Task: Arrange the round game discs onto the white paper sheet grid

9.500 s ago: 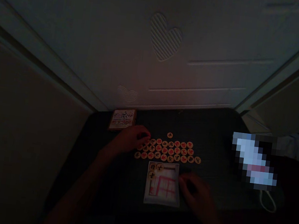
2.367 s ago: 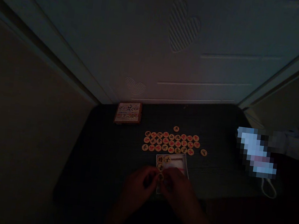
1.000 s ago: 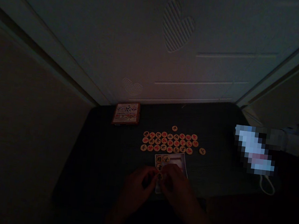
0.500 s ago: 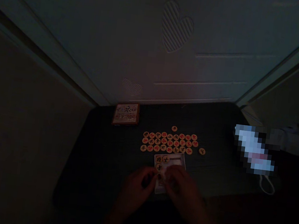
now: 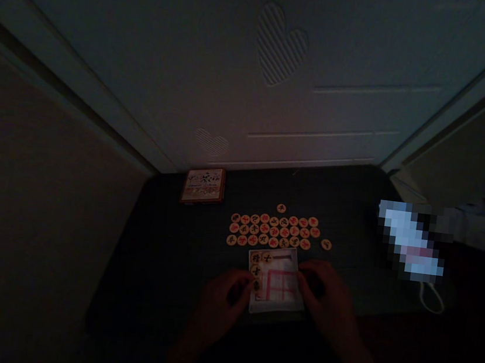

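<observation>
A shallow white box (image 5: 277, 309) lies at the near side of the dark table. Several round Chinese chess pieces (image 5: 256, 271) with dark characters sit along its left side, and a pink-lined sheet (image 5: 283, 281) covers its bottom. My left hand (image 5: 226, 294) is closed at the box's left wall, fingertips beside the lower pieces. My right hand (image 5: 328, 292) is closed at the right wall, thumb and fingers against it. Beyond the box, rows of red and dark Chinese chess pieces (image 5: 274, 231) lie face up.
One loose piece (image 5: 281, 208) lies behind the rows, another loose piece (image 5: 326, 245) to their right. A flat printed box (image 5: 203, 185) stands at the back left. A bright blurred-out object (image 5: 410, 240) with a looped cord is at the right. Behind the table (image 5: 164, 242) rises a white door (image 5: 220, 73).
My right hand has moved right, from inside the box to its right wall, uncovering the pink-lined sheet. My left hand has stayed at the left wall.
</observation>
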Motion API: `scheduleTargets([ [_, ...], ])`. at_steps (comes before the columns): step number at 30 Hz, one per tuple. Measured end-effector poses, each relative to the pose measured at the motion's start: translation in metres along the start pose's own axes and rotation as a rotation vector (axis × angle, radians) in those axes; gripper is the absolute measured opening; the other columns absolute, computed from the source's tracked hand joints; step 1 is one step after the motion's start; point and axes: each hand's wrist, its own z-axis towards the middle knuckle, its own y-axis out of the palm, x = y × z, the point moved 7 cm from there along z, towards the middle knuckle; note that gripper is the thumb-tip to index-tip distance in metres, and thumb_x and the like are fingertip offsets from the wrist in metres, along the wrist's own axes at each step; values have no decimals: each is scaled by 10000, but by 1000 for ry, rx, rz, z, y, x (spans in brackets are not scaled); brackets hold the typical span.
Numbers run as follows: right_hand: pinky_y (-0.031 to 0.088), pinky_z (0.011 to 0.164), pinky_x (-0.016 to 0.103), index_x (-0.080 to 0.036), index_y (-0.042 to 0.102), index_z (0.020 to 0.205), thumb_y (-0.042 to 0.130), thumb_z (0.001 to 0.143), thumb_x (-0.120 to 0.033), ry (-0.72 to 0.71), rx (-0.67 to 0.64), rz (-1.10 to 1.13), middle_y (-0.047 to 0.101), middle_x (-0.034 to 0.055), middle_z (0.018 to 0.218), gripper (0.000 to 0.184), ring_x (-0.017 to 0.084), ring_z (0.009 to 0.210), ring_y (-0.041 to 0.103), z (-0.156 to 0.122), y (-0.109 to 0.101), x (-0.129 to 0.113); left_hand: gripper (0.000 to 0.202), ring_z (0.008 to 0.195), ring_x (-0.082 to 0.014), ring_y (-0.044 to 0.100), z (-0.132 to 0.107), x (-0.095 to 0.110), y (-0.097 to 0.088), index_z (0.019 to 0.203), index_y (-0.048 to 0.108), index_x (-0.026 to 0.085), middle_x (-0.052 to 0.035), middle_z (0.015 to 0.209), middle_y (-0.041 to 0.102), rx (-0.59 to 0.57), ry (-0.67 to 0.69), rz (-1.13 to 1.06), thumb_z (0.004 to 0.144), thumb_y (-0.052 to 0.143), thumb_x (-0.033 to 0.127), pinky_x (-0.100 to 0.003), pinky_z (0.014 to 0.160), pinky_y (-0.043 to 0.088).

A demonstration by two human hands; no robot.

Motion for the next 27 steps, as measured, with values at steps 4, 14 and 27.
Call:
scheduleTargets([
  [4, 562, 797, 327, -223, 690, 1036, 603, 942, -250, -7, -31, 20, 711, 64, 1001, 131, 206, 878, 690, -3, 7, 2, 181, 763, -155, 665, 0, 1, 0, 1049, 712, 252, -7, 903, 738, -5, -1, 6, 971, 562, 316, -280, 724, 530],
  [14, 563, 763, 326, -220, 709, 1006, 572, 964, -299, 5, -28, 25, 727, 71, 966, 164, 210, 846, 698, 0, 3, 6, 190, 747, -158, 675, 1, 2, -10, 1038, 722, 249, -9, 904, 756, 10, 16, 21, 968, 566, 333, -277, 716, 543],
  [27, 553, 738, 319, -218, 693, 994, 570, 981, -372, 18, -20, 22, 728, 70, 956, 198, 215, 842, 700, 3, -4, 27, 199, 777, -166, 708, 16, 1, -45, 1006, 722, 237, -13, 924, 770, 168, 51, 109, 955, 566, 350, -284, 742, 571],
])
